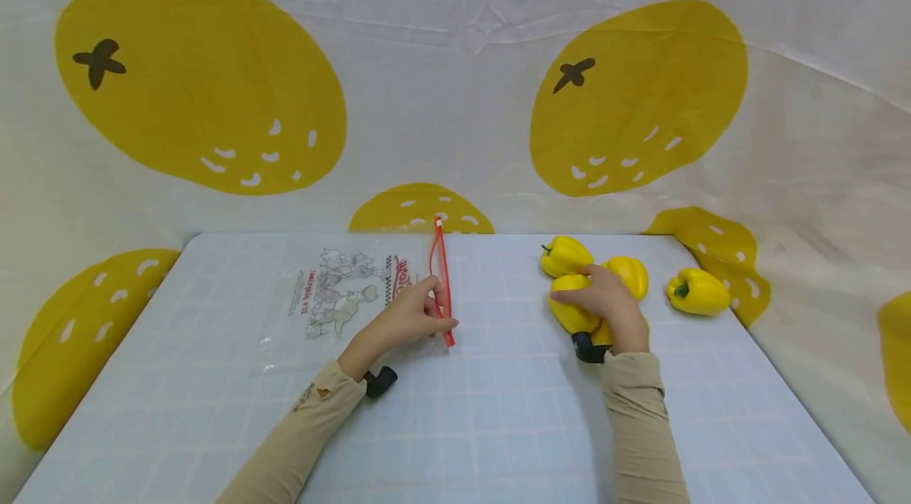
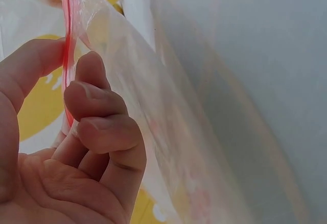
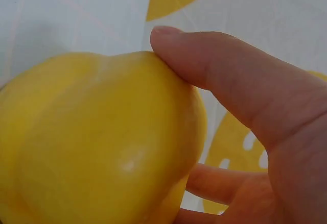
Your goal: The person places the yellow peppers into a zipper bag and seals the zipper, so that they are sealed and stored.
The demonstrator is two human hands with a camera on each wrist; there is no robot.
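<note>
My left hand point(image 1: 407, 316) pinches the red zip edge point(image 1: 443, 274) of a clear plastic zip bag point(image 1: 277, 334) printed with cartoon figures. In the left wrist view the thumb point(image 2: 43, 60) presses one side of the red strip point(image 2: 68, 25), and curled fingers lie on the other side. My right hand point(image 1: 614, 305) grips a yellow bell pepper point(image 1: 569, 316). Its thumb point(image 3: 204, 55) lies over the pepper point(image 3: 112, 132) in the right wrist view, with fingers partly hidden behind it. Other yellow bell peppers cluster around this hand, one point(image 1: 565, 255) just beyond it.
Another yellow bell pepper point(image 1: 629, 274) sits right of the gripped one, and a separate pepper point(image 1: 697, 292) lies near the table's right edge. A pale checked cloth covers the table point(image 1: 498, 425). Behind it hangs a curtain point(image 1: 441, 92) with large yellow fruit prints.
</note>
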